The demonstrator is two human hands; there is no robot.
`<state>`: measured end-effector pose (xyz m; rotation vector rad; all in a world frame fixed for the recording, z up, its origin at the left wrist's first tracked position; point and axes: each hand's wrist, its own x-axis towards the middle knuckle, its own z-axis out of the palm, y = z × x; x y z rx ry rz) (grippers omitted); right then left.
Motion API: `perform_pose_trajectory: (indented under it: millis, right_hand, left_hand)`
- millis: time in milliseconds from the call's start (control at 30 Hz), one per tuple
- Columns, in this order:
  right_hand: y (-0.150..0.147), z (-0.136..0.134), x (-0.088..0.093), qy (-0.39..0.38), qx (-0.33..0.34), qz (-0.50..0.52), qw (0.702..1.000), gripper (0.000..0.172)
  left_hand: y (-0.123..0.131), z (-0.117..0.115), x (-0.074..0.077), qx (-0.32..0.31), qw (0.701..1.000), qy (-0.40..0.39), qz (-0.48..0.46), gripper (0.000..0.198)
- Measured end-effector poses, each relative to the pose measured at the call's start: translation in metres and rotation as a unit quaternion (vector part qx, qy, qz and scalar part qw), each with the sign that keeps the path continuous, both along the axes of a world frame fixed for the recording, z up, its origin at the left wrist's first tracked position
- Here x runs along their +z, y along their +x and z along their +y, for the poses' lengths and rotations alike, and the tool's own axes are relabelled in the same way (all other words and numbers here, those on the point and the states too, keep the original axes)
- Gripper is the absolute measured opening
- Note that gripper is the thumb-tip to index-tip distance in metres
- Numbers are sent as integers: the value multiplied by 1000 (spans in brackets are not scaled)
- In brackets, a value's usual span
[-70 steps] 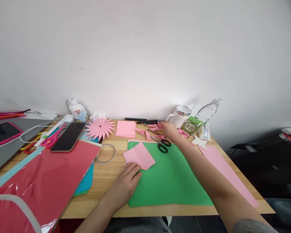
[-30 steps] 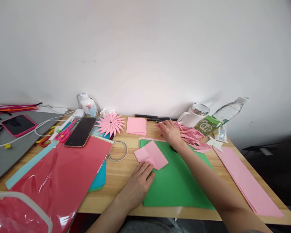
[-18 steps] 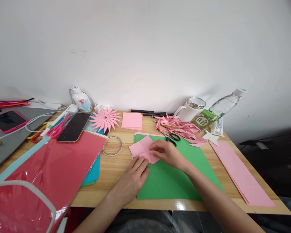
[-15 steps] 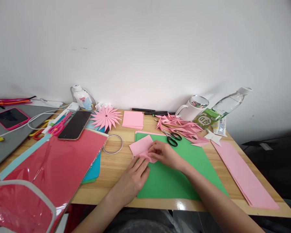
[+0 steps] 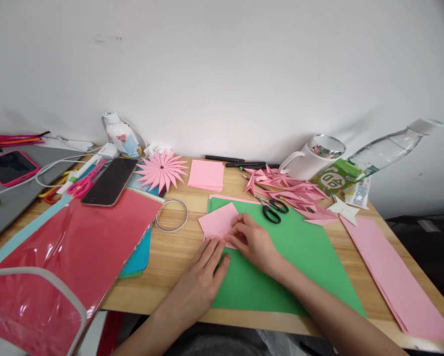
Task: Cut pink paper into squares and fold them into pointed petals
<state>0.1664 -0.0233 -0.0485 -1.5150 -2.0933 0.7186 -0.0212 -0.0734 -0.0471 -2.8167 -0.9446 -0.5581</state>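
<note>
A pink sheet of paper [image 5: 219, 219], partly folded, lies on the left part of a green sheet [image 5: 292, 267]. My left hand [image 5: 205, 277] rests on the paper's near edge, its fingers stretched out and flat. With thumb and fingers pinched, my right hand [image 5: 253, 242] grips the paper's right side close to the left fingertips. The fold under the fingers is mostly hidden. Just beyond the right hand lie black-handled scissors [image 5: 272, 210], with a heap of folded pink paper pieces [image 5: 292, 188] behind them.
A pink paper star [image 5: 161, 168] and square pink sheets [image 5: 206, 174] lie at the back. A mug [image 5: 311, 160] and a tilted bottle [image 5: 388, 148] stand back right. Pink strips [image 5: 396, 277] lie right; a tape roll [image 5: 172, 215], phone [image 5: 111, 183] and red pack [image 5: 84, 242] lie left.
The camera view has shifted and come a little closer. My right fingers have moved slightly along the paper toward the left hand, which still lies flat on it.
</note>
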Motion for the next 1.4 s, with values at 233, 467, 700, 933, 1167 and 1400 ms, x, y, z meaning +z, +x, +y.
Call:
perform_pose_trajectory:
  millis: [233,467,700,933,1167,1400]
  right_hand:
    - [5,0,3,-5,6,38,999,6]
    - [22,6,14,-105,93,104,985,8]
    - [21,6,12,-82,104,115,985,13]
    - [22,5,7,-17,138,110,984,29]
    - [23,5,6,-2,149,99,984,26]
    - [23,4,5,-14,144,100,985,27]
  left_hand:
    - [2,-1,0,2,999,-43,9,32]
    - [7,1,2,13,999,-28,11,31]
    - [8,3,5,19,999,-28,35,34]
    - [6,2,4,14,998,-28,46,33]
    - [4,-1,3,10,998,-30,55,35]
    - [6,-1,5,9,999,-11,34,32]
